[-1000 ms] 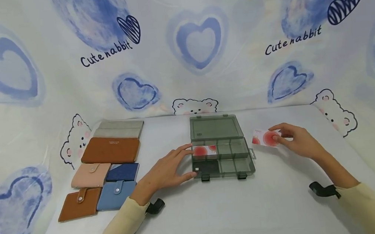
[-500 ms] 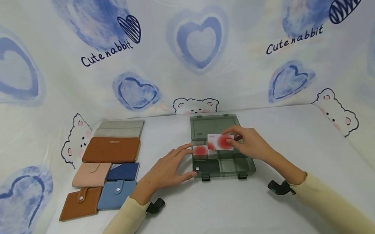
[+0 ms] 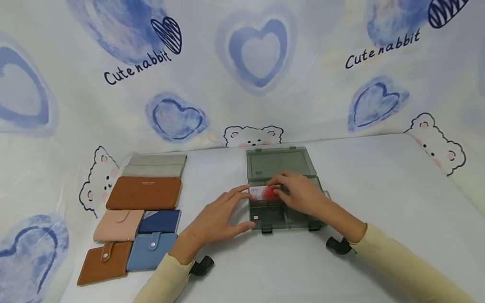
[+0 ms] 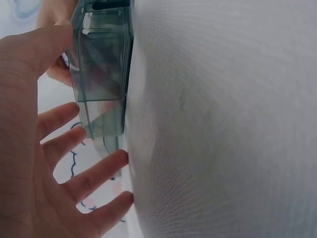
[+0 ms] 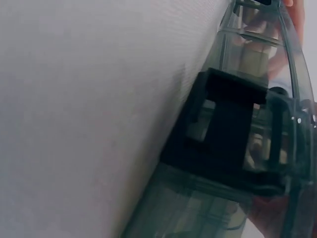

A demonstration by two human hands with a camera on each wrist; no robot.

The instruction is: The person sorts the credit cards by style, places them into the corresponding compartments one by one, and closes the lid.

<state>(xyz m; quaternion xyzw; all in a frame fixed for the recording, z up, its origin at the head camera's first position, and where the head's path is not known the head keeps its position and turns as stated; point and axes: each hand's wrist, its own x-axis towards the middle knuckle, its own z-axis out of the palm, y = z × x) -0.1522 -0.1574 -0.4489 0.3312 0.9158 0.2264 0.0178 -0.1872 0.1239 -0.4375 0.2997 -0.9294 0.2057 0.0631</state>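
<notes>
A translucent green compartment box (image 3: 284,162) stands on the white table with its lid folded back. My right hand (image 3: 300,192) pinches a white card with red circles (image 3: 261,192) low over the back-left compartment. In the front-left compartment lies a black card (image 3: 271,215). My left hand (image 3: 216,221) touches the left side of the box with thumb and fingertips; its fingers (image 4: 91,173) are spread and fairly straight in the left wrist view. The right wrist view shows a black latch (image 5: 223,124) on the box's front, and the hand is mostly hidden behind the box.
Left of the box lie a grey wallet (image 3: 155,166), a large brown wallet (image 3: 142,193), a pink one (image 3: 117,227), a dark blue card holder (image 3: 158,222), a light blue wallet (image 3: 149,256) and a small brown one (image 3: 103,267). A printed curtain (image 3: 306,93) hangs behind the table.
My right hand has carried the red-and-white card leftward from beside the box, then lowered it over the back-left compartment. The left hand has stayed at the box's left side.
</notes>
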